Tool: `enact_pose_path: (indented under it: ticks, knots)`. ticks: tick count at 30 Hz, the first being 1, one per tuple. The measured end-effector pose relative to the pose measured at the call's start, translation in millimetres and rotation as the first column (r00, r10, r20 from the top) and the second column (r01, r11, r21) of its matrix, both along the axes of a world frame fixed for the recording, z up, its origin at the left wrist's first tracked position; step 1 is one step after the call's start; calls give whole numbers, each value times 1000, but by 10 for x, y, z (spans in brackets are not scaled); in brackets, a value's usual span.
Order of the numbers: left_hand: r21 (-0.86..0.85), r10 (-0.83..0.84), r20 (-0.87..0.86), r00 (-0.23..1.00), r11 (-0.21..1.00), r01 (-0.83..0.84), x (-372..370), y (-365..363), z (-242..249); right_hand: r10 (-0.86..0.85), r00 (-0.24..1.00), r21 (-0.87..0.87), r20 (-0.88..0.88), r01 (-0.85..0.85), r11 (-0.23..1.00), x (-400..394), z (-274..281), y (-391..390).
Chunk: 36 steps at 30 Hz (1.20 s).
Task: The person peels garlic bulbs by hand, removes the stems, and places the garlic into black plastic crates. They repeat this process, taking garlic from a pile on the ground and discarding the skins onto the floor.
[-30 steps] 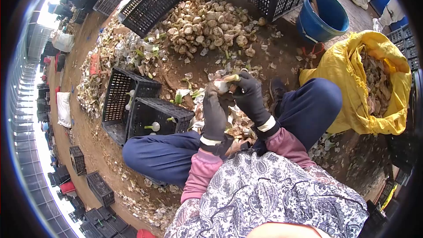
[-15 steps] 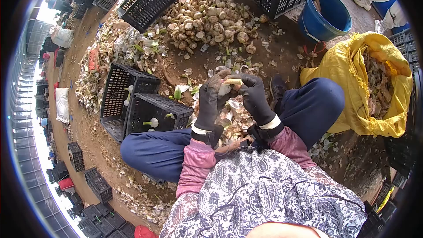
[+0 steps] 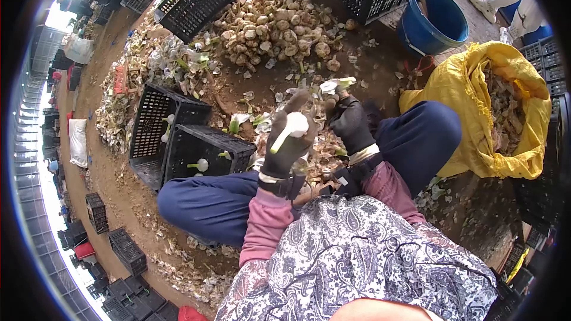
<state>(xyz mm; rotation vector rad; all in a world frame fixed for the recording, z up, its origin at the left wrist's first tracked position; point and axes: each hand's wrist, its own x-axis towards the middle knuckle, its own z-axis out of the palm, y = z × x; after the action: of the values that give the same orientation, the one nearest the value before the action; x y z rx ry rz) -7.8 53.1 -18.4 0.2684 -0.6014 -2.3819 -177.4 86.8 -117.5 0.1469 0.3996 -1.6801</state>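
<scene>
A peeled white bulb with a pale green stem (image 3: 295, 125) lies in my gloved left hand (image 3: 289, 139), the stem pointing down toward the wrist. My gloved right hand (image 3: 350, 120) is closed on strips of peeled skin (image 3: 336, 86) that stick out past the fingertips. Loose skins (image 3: 321, 157) lie on the ground below and between both hands. Beyond them is a heap of unpeeled bulbs (image 3: 279, 27). Peeled bulbs with stems (image 3: 202, 164) sit in the black crates (image 3: 217, 142) at the left.
A yellow sack (image 3: 440, 92) full of skins stands at the right, with a blue bucket (image 3: 410, 24) behind it. More black crates (image 3: 199, 0) stand at the back. Another person's shoe and leg (image 3: 483, 5) show at top right. A skin pile (image 3: 119, 107) lies at left.
My hands have moved apart. The bulb now shows whole and white in my left hand, while my right hand has moved away to the right with the skin strips.
</scene>
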Motion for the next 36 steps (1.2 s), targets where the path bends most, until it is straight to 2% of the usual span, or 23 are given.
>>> enact_pose_path:
  ticks: [1, 2, 3, 4, 5, 7, 8, 10, 11, 13, 14, 15, 16, 18, 20, 24, 26, 29, 30, 32, 33, 35, 36]
  knots:
    - [6, 36, 24, 999, 999, -36, 24, 1, 39, 33, 928, 102, -372, 5, 995, -10, 48, 36]
    - [6, 77, 51, 996, 997, -77, 76, -19, 105, 101, 723, 189, -684, 41, 981, 0, 100, 52]
    - [-152, 158, 231, 960, 980, -125, 223, -50, -20, 278, 132, 262, -951, -126, 957, -17, 148, 57]
    - [-301, 249, 404, 880, 945, -129, 348, -82, -82, 183, 158, 150, -970, -198, 969, 47, 278, 38]
    - [-422, 330, 491, 806, 900, -111, 419, -102, -150, 91, 194, 38, -977, -264, 964, 125, 407, 42]
    - [-544, 421, 542, 727, 835, -78, 426, -115, -65, 8, 111, -26, -994, -297, 955, 178, 400, 49]
    - [-557, 426, 521, 739, 826, -83, 371, -89, -22, -37, 72, -58, -997, -313, 948, 202, 394, 49]
    - [-661, 514, 466, 720, 743, -102, 264, -128, -91, -15, 95, -46, -995, -330, 943, 216, 687, 22]
    - [-743, 593, 426, 684, 660, -109, 254, -182, -283, -63, 117, -97, -991, -319, 943, 224, 526, 5]
    - [-740, 658, 407, 633, 644, -193, 138, -164, -262, 38, 197, -16, -980, -262, 965, 265, 407, -14]
    - [-781, 692, 475, 545, 617, -103, 154, -161, -228, 88, 239, 29, -967, -238, 971, 298, 345, -9]
    - [-807, 724, 527, 446, 591, -6, 188, -168, -173, 67, 268, 29, -961, -144, 989, 352, 575, 4]
    - [-819, 755, 561, 340, 566, 95, 196, -174, -116, 86, 178, 63, -980, -130, 990, 326, 545, -1]
    - [-845, 785, 523, 332, 528, 84, 172, -151, -41, 130, -2, 129, -992, -89, 988, 265, 484, 5]
    - [-843, 776, 532, 339, 524, 122, 178, -139, -36, 51, -46, 53, -998, -43, 998, 303, 479, 22]
    - [-890, 866, 432, 251, 364, 273, 116, -139, -52, 10, -161, 9, -987, 7, 1000, 298, 570, 37]
    - [-865, 902, 393, 177, 298, 403, 96, -139, -18, -2, -114, -1, -993, -2, 1000, 305, 567, 43]
    - [-793, 798, 582, 158, 513, 329, 145, -214, -81, 30, 19, 29, -999, -39, 999, 284, 531, 42]
    - [-737, 688, 666, 288, 666, 114, 154, -219, -63, 51, 73, 47, -996, -55, 997, 275, 508, 46]
    - [-404, 461, 664, 589, 884, -237, 165, -223, -19, 38, 138, 29, -990, -67, 997, 282, 455, 25]
    - [-427, 451, 659, 602, 883, -194, 173, -229, -14, 33, 171, 20, -985, -74, 997, 282, 447, 16]
    - [-786, 716, 563, 412, 618, 1, 107, -194, 1, 2, 65, -1, -998, -54, 999, 289, 436, 23]
    - [-889, 826, 456, 332, 438, 133, 92, -178, 28, -13, 14, -13, -1000, -48, 999, 306, 479, 17]
